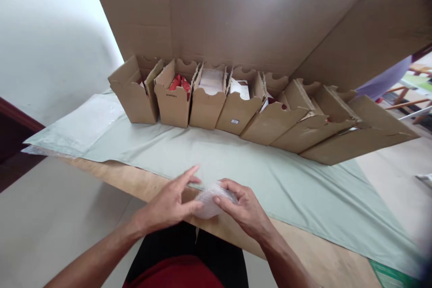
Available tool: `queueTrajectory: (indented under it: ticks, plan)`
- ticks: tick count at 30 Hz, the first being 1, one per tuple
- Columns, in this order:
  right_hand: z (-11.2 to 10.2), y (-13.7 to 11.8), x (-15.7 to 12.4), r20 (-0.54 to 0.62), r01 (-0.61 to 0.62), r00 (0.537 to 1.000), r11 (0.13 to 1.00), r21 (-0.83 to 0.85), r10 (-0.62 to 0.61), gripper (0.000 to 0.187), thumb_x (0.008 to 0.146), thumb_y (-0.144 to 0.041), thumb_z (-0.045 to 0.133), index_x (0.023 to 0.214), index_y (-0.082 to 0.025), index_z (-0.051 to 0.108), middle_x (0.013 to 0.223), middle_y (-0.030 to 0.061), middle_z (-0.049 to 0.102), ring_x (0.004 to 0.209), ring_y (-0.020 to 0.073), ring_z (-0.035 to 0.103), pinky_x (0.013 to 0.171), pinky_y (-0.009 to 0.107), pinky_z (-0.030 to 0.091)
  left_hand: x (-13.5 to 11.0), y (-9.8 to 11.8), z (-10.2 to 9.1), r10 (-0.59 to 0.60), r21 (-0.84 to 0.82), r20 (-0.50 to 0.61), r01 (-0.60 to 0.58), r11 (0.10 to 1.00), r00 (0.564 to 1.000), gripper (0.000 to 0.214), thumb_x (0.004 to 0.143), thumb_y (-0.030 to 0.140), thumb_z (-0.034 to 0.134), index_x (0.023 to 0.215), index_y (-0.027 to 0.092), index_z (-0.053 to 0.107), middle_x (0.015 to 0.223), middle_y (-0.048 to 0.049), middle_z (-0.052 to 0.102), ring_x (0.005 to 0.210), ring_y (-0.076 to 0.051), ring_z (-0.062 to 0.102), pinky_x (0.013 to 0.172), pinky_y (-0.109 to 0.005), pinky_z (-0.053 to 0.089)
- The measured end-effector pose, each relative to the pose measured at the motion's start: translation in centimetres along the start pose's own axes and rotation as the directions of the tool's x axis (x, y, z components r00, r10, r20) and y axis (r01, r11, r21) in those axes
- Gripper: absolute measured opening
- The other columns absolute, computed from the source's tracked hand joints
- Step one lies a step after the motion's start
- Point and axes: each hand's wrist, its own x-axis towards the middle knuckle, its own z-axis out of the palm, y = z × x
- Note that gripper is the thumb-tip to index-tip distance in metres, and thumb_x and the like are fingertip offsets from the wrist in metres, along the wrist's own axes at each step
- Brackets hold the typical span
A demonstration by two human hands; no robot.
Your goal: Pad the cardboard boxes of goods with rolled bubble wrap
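A small bundle of clear bubble wrap is in front of me, above the near edge of the table. My right hand grips it from the right, thumb on the near side and fingers behind. What lies inside the wrap, if anything, cannot be made out. On the other side my left hand has its fingers apart and slightly blurred; its thumb tip is at the left end of the bundle, and whether it presses on it is unclear.
A row of several open cardboard boxes stands along the back, some with red packets or white items inside. Behind rises a tall cardboard panel. A pale green cloth covers the wooden table. Clear plastic sheets lie at left.
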Motion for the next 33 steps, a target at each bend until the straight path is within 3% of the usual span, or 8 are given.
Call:
queueTrajectory:
  ticks: [3, 5, 7, 10, 14, 18, 24, 33]
  plan:
    - [-0.9, 0.3, -0.4, -0.039, -0.064, 0.997, 0.996, -0.063, 0.062, 0.025, 0.087, -0.045, 0.067, 0.081, -0.021, 0.066, 0.075, 0.0011, 0.061, 0.070, 0.0171, 0.055, 0.065, 0.028, 0.042, 3.3, -0.9, -6.9, 0.258, 0.381, -0.315, -0.127, 0.916, 0.913, 0.051, 0.093, 0.036, 0.066, 0.141, 0.022, 0.058, 0.141, -0.0107, 0.066, 0.133, -0.030, 0.061, 0.113, -0.049, 0.049]
    - [-1.6, 0.6, -0.9, -0.073, -0.076, 0.995, 0.993, -0.095, 0.069, 0.026, 0.087, -0.045, 0.066, 0.079, -0.021, 0.064, 0.075, 0.0010, 0.060, 0.069, 0.0172, 0.055, 0.064, 0.028, 0.043, 6.3, -1.2, -12.3, 0.392, 0.604, -0.455, -0.046, 0.795, 0.799, 0.045, 0.099, 0.036, 0.055, 0.138, 0.014, 0.059, 0.144, -0.0110, 0.062, 0.143, -0.031, 0.051, 0.122, -0.056, 0.035]
    - [-2.1, 0.9, -1.6, -0.117, -0.086, 0.990, 0.990, -0.114, 0.072, 0.025, 0.087, -0.045, 0.066, 0.080, -0.021, 0.062, 0.076, 0.0006, 0.060, 0.070, 0.0174, 0.055, 0.064, 0.028, 0.044, 9.5, -1.3, -17.3, 0.437, 0.720, -0.475, 0.053, 0.691, 0.764, 0.054, 0.097, 0.032, 0.049, 0.144, 0.005, 0.052, 0.153, -0.0139, 0.054, 0.155, -0.035, 0.035, 0.123, -0.060, 0.026]
    - [-2.5, 1.3, -2.7, -0.182, -0.105, 0.980, 0.986, -0.130, 0.080, 0.023, 0.087, -0.044, 0.065, 0.083, -0.022, 0.061, 0.077, 0.0001, 0.061, 0.071, 0.0177, 0.058, 0.066, 0.027, 0.047, 13.0, -2.0, -22.5, 0.349, 0.755, -0.392, 0.080, 0.651, 0.851, 0.048, 0.085, 0.043, 0.059, 0.126, 0.022, 0.069, 0.135, -0.0125, 0.070, 0.150, -0.033, 0.044, 0.119, -0.055, 0.032]
    - [-2.9, 2.0, -3.7, -0.239, -0.106, 0.968, 0.989, -0.108, 0.078, 0.026, 0.086, -0.046, 0.067, 0.095, -0.023, 0.064, 0.089, 0.0031, 0.068, 0.080, 0.0205, 0.065, 0.071, 0.029, 0.053, 13.9, -3.1, -25.0, 0.286, 0.828, -0.231, 0.033, 0.560, 0.930, 0.040, 0.090, 0.049, 0.042, 0.083, 0.025, 0.073, 0.065, -0.0033, 0.070, 0.112, -0.024, 0.071, 0.109, -0.055, 0.036]
    - [-3.9, 2.6, -4.2, -0.297, -0.100, 0.952, 0.992, -0.072, 0.074, 0.032, 0.085, -0.050, 0.070, 0.102, -0.023, 0.064, 0.095, 0.0050, 0.070, 0.088, 0.0231, 0.068, 0.076, 0.031, 0.055, 10.7, -2.0, -23.7, 0.362, 0.900, -0.136, -0.038, 0.435, 0.922, 0.035, 0.093, 0.037, 0.041, 0.081, 0.022, 0.070, 0.053, 0.0053, 0.055, 0.085, -0.018, 0.071, 0.107, -0.047, 0.041]
    - [-5.4, 2.7, -4.6, -0.326, -0.055, 0.945, 0.998, -0.038, 0.039, 0.029, 0.083, -0.050, 0.074, 0.093, -0.024, 0.064, 0.085, 0.0019, 0.065, 0.079, 0.0204, 0.064, 0.071, 0.030, 0.052, 6.4, 5.5, -16.7, 0.063, 0.898, -0.027, -0.004, 0.440, 0.998, 0.015, 0.084, 0.027, 0.054, 0.070, 0.025, 0.060, 0.064, -0.0031, 0.065, 0.060, -0.022, 0.061, 0.057, -0.032, 0.036]
    - [-7.5, 1.4, -8.9, -0.467, 0.022, 0.884, 0.998, 0.061, 0.009, 0.031, 0.080, -0.047, 0.082, 0.090, -0.023, 0.064, 0.077, 0.0007, 0.063, 0.071, 0.0165, 0.060, 0.063, 0.025, 0.051, 10.0, 14.3, -6.5, -0.189, 0.598, 0.268, -0.009, 0.801, 0.945, 0.023, 0.073, 0.012, 0.057, 0.058, 0.022, 0.042, 0.052, 0.0047, 0.047, 0.049, -0.012, 0.040, 0.048, -0.029, 0.025]
